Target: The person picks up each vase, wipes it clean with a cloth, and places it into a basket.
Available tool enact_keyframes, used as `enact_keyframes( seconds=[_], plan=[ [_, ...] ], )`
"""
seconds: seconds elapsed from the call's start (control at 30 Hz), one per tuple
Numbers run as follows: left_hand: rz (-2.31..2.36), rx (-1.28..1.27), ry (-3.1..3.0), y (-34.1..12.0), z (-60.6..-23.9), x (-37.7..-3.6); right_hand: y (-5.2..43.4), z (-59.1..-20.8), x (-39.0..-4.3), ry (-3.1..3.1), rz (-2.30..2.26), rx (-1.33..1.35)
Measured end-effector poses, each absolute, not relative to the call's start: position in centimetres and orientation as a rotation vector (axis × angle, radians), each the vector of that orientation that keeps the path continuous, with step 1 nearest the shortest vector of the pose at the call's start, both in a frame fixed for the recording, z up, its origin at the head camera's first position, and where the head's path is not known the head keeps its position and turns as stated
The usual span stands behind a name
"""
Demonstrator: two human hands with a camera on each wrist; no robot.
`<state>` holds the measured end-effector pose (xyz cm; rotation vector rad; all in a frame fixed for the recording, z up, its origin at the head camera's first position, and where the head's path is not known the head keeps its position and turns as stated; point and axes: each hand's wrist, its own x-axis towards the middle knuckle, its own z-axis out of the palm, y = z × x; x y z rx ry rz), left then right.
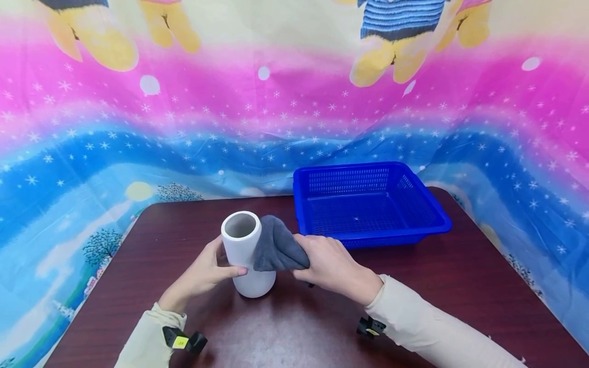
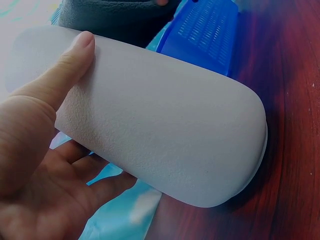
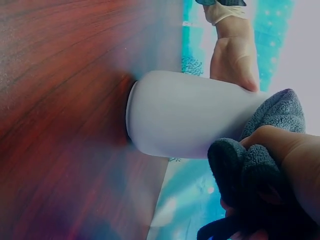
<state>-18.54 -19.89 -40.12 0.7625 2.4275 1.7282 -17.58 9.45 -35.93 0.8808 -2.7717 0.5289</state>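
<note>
Head looks down — wrist views close, sharing the vase.

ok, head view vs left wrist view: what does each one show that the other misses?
Head only: the white ceramic vase's open mouth, the right hand pressing the grey cloth to it, the whole blue plastic basket, both sleeves.

Left wrist only: the left hand's palm and fingers curled under the vase, close up.

Both: vase on the dark wooden table, left hand gripping it, part of the cloth and basket.
</note>
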Motion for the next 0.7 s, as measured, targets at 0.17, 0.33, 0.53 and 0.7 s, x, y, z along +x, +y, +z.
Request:
enact_keyframes(
  seconds=[0.17, 0.33, 0.53, 0.7],
  plan=[
    [1.728, 0.757, 2.436, -19.9, -40.2, -18.5, 9.3, -36.3, -17.5, -2.786, 0.539, 0.878],
    [1.721, 0.765, 2.452, -19.9, -40.4, -18.6, 9.3, -36.6, -17.4, -2.798, 0.540, 0.872],
    [1.722, 0.755, 2.451, -19.9, -40.5, -18.7, 9.3, -37.0, -17.5, -2.801, 0.519, 0.878],
    [1.723, 0.754, 2.448, -19.9, -40.3, -18.6, 9.3, -37.5, -17.5, -2.797, 0.511, 0.887]
  ],
)
